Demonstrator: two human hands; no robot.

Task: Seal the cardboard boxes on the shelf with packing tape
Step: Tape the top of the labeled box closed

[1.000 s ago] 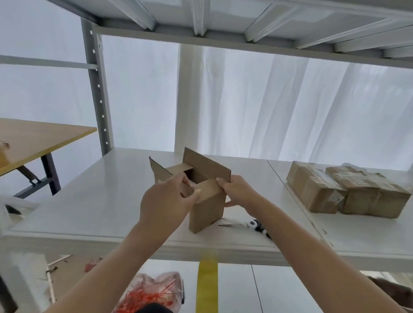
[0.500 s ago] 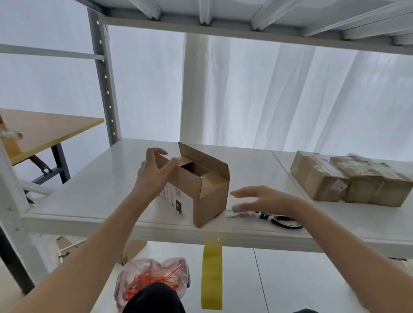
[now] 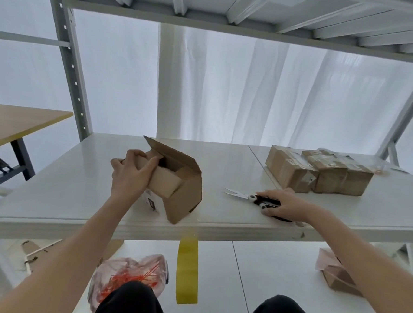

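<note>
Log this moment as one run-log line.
left hand: holds open box flap | right hand: grasps scissors | tape strip: hangs from shelf edge | seal: not yet taped

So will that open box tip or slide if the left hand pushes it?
Likely light: the left hand alone holds the open box by a flap. Its flaps are untaped, so the walls probably flex. The shelf looks glossy and the box sits near its front edge, so a push may slide it off.
</note>
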